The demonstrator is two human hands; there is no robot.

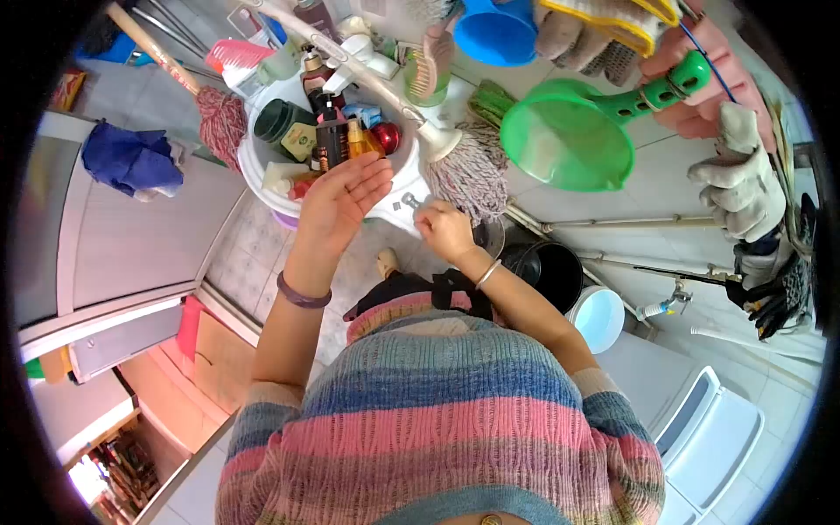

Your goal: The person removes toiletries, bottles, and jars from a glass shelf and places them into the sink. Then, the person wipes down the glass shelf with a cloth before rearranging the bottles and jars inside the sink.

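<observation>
My left hand [352, 188] is raised over the front rim of a white basin [254, 175], palm showing and fingers stretched out, holding nothing. In the basin behind it are a dark pump bottle [332, 136], an amber bottle [357, 140], a dark green jar [284, 127] and a round red object [386, 136]. My right hand [446, 231] is closed at the basin's front right corner. Its fingers are beside a small grey metal piece [411, 202] on the white surface; whether they touch it or hold something, I cannot make out.
A grey string mop [472, 175] hangs just behind my right hand, its pole crossing above the basin. Right of it hang a green ladle [569, 140], a blue scoop [494, 35] and work gloves [744, 175]. Below stand a black bucket [553, 273] and a white bucket [598, 317].
</observation>
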